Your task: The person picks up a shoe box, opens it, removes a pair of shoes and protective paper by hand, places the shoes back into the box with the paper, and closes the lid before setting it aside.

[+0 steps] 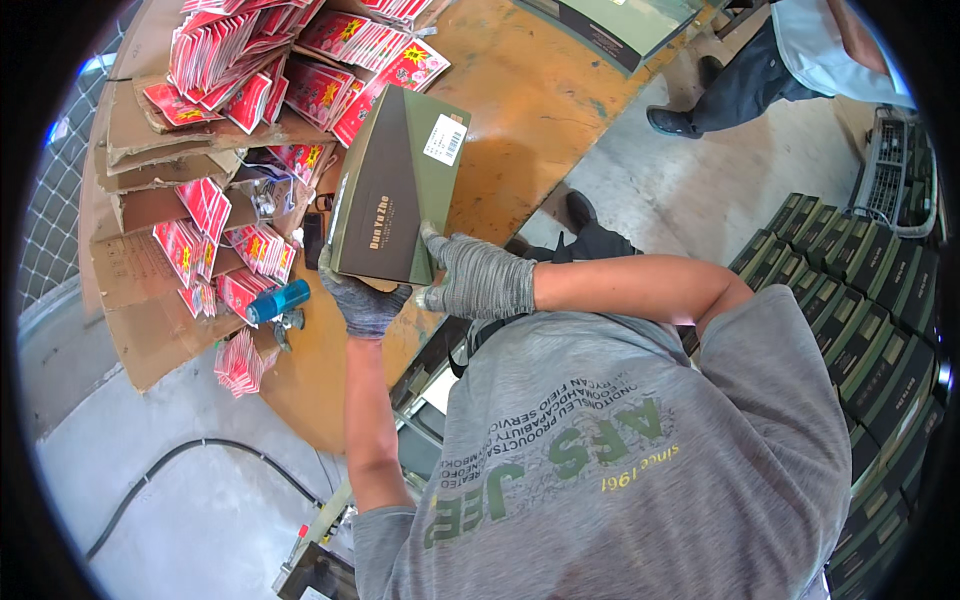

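A green and dark-brown cardboard box [400,180] with a white barcode label is tilted above the wooden table, in front of my body. My left hand [368,303], in a grey knitted glove, grips the box's near end from below, its fingers partly hidden. My right hand [480,277], in a matching glove, is closed on the near right corner, with the thumb against the side. Just left of the box lies a dark phone-like object [314,240]. Stacks of red and white printed packets [215,60] sit beyond it on the left.
Open brown cartons [130,280] hold more red packets at the left. A blue bottle [278,301] lies beside them. Another green box [610,30] rests at the table's [530,120] far end. Many green boxes [850,290] are stacked at right. A person [770,70] stands at far right.
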{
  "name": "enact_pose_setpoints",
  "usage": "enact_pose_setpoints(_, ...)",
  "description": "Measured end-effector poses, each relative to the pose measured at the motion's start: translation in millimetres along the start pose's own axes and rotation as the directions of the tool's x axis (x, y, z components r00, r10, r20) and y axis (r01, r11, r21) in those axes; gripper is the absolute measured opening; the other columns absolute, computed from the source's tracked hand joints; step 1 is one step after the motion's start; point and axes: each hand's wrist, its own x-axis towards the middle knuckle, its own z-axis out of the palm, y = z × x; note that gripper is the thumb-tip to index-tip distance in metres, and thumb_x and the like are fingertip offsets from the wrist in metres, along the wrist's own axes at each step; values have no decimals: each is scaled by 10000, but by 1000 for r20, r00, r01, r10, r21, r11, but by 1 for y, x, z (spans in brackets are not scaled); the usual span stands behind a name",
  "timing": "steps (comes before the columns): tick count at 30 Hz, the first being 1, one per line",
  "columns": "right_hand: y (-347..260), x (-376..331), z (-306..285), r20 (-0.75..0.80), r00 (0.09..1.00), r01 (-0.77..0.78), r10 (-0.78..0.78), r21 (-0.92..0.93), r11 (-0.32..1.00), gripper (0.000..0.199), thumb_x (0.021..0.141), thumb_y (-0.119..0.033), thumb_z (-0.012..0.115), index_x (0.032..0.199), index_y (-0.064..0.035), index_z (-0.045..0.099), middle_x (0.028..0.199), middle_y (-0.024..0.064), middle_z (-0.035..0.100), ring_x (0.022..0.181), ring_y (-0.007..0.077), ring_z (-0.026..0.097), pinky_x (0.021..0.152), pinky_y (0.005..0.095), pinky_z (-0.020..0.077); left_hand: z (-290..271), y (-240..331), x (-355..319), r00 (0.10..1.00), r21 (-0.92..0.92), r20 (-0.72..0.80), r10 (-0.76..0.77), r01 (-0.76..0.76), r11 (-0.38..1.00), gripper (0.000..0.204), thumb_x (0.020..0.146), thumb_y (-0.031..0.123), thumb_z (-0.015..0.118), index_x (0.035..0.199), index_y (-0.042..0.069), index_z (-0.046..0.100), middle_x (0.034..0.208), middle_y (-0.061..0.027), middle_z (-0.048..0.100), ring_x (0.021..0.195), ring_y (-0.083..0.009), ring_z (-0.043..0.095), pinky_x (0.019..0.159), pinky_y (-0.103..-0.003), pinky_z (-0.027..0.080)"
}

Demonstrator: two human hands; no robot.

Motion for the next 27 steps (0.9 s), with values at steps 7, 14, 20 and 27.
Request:
enact_pose_setpoints(7,1,1,-12,38,996,80,-79,-31,996,1021,866,-487,687,1519,141,217,1148,339,578,1085,436,626,966,429,511,47,21,-3,985,9,-156,-67,69,998,757,947,660,374,1486,129,411,1464,-114,480,1318,-289,504,1093,-516,423)
enact_pose_setpoints(14,7,2,-28,103,991,86,-88,21,996,1029,861,-505,689,1523,131,224,1186,340,568,1114,432,614,972,425,509,70,30,0,985,-197,-148,-87,57,979,622,982,499,391,1421,71,497,1386,-106,552,1222,-257,583,1034,-449,492)
enact_pose_setpoints(20,19,4,-32,62,986,150,-153,52,987,1031,832,-520,678,1456,194,274,1114,377,604,1082,454,625,973,442,504,50,9,5,980,189,-199,28,10,982,691,956,603,418,1428,100,452,1411,-100,535,1260,-254,553,1103,-466,418)
enact_pose_setpoints(27,19,4,-51,176,979,94,-104,66,993,1060,856,-524,691,1530,129,198,1216,349,548,1144,433,600,1012,421,487,38,-3,7,942,832,21,335,-202,516,835,791,461,763,1421,72,376,1385,-110,546,1266,-228,549,1163,-444,319)
